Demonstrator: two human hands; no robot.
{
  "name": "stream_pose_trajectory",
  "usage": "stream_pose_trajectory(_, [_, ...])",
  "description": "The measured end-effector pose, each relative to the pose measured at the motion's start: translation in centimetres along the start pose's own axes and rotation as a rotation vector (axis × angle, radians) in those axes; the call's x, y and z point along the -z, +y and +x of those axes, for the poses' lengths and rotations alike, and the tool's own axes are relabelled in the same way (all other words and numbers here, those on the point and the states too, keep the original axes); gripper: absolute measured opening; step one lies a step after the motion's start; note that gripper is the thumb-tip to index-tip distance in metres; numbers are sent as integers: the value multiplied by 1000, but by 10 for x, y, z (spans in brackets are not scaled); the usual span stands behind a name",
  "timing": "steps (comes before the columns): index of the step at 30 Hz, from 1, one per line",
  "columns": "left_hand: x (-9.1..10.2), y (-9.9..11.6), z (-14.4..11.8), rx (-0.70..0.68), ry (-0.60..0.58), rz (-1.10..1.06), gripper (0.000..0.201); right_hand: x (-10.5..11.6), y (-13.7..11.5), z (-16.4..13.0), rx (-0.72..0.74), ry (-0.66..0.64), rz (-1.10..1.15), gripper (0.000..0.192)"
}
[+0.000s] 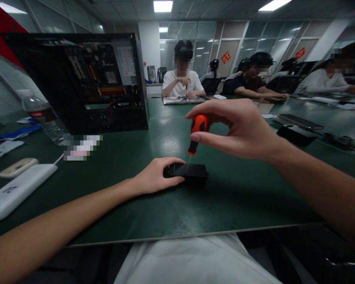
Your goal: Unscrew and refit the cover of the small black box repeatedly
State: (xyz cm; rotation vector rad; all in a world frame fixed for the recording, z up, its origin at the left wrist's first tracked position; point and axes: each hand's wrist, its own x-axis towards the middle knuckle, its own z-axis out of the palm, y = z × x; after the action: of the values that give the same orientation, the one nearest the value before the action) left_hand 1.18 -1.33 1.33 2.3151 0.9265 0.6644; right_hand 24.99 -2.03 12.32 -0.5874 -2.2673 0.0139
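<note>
Between the thumb and fingers of my left hand (156, 175) is one end of a small black box-shaped device (197, 173), pressed flat on the green table (118, 209). My right hand (239, 128) grips the orange and black handle of a screwdriver (199, 128) from above. The screwdriver leans slightly, its thin metal shaft pointing down to the top of the black device near my left fingertips. Whether its tip sits in a screw is too small to tell.
An open computer case (106, 85) stands at the back left beside a water bottle (49, 118). A white power bank (20, 193) lies at left. Black parts (297, 134) rest at right. Across the table a person (183, 81) works on a board.
</note>
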Motion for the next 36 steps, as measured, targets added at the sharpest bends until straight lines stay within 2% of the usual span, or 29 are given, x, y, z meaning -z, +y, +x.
stream_pose_trajectory(9, [1, 0, -1, -3, -1, 11, 44, -2, 6, 0, 1, -42, -5, 34])
stream_pose_trajectory(15, [0, -1, 0, -18, 3, 17, 44, 5, 5, 2, 24, -95, -15, 34])
stream_pose_trajectory(21, [-1, -4, 1, -16, -1, 14, 45, 5, 0, 0, 76, -123, 88, 44])
stream_pose_trajectory(27, [-1, -4, 0, -32, -3, 1, 43, -4, 0, 0, 110, -26, 32, 36])
stream_pose_trajectory(36, [0, -3, 1, -25, -10, -14, 43, -13, -4, -3, 32, 12, 215, 35])
